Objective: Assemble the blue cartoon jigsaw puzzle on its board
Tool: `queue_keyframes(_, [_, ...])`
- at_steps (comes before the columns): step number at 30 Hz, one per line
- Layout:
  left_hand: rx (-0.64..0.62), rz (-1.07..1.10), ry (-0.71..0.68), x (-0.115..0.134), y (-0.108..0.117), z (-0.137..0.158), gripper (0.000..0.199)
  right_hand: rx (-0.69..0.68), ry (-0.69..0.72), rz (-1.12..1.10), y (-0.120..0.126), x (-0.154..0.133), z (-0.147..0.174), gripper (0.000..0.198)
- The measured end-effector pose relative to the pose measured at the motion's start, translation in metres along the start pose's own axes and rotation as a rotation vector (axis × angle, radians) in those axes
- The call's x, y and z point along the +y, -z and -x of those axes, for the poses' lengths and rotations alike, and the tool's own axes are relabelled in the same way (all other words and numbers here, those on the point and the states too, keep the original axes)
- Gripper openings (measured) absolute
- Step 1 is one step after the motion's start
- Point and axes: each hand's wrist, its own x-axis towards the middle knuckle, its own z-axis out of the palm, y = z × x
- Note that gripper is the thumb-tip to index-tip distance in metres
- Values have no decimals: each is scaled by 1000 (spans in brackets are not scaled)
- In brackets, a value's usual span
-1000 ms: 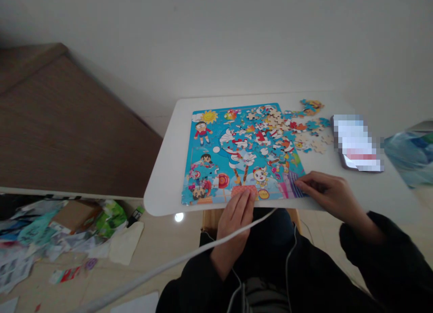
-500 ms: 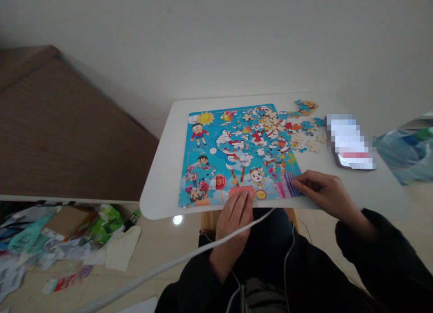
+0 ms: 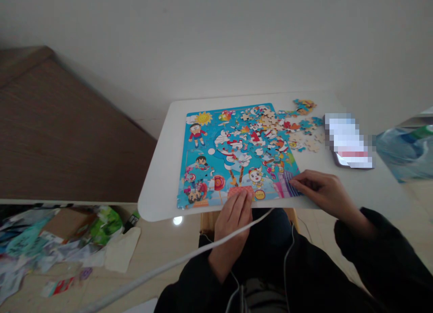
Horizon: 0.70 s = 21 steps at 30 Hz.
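A blue cartoon jigsaw puzzle [image 3: 203, 144] lies flat on a white table, partly put together, with loose pieces scattered over its right half. My left hand [image 3: 233, 218] rests with outstretched fingers on the puzzle's front edge, over a pink patterned part. At the front right corner is my right hand [image 3: 320, 189], thumb and fingertips pressed together against the purple striped area [image 3: 286, 182]. Whatever may be between those fingertips is hidden. More loose puzzle pieces [image 3: 306, 144] lie on the table to the right of the puzzle.
A phone [image 3: 348, 141] with a lit, blurred screen lies at the right of the table [image 3: 157, 168]. A white cable [image 3: 189, 255] crosses in front of my left forearm. Bags and a cardboard box [image 3: 69, 223] cover the floor at left, below a brown panel [image 3: 67, 137].
The view has shifted very slightly. Both hands keep their places on the puzzle, and no piece has visibly moved.
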Motion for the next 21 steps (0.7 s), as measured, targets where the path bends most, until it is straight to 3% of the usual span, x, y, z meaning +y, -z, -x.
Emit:
queue_keyframes(4, [20,-27,-18,0,2,-4,42,-9,-13,-13,1,-1,-1,28])
queue_keyframes(14, [-176,-135,-46,-3,10,-16,32,-49,10,-58,2,-4,-3,24])
queue_keyframes(17, [-230,-185,-68,-4,11,-22,33,-97,24,-63,5,-2,-5,24])
queue_keyframes(21, [-203,-191,-96,-7,14,-29,32,-229,36,-100,18,0,-10,27])
